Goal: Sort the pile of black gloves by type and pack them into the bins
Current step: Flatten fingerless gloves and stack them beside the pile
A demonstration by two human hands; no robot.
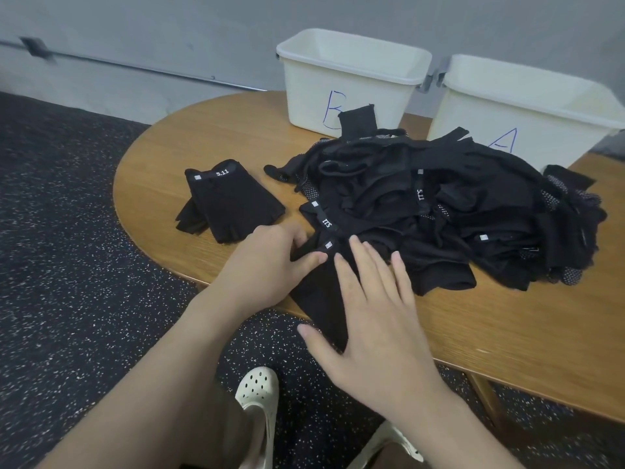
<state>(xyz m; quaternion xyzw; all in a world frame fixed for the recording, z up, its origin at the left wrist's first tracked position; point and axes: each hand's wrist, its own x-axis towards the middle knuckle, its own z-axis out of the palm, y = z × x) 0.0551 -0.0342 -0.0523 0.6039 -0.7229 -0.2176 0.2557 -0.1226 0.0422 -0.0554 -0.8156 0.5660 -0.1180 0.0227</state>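
Note:
A big pile of black gloves (439, 204) covers the middle and right of the wooden table (507, 326). A small sorted stack of fingerless gloves (230, 201) with a "5.11" band lies apart at the left. One black glove (318, 292) lies flat at the table's front edge. My left hand (270, 262) pinches its cuff near a small white tag. My right hand (375, 319) lies flat on it with the fingers spread. Behind the pile stand two white bins, bin B (351, 62) at the back middle and bin A (541, 99) at the back right.
The table edge curves round at the left and front, with dark speckled floor (67, 231) beyond it. My white perforated shoe (257, 401) shows below the table. A grey wall with a rail runs behind the bins.

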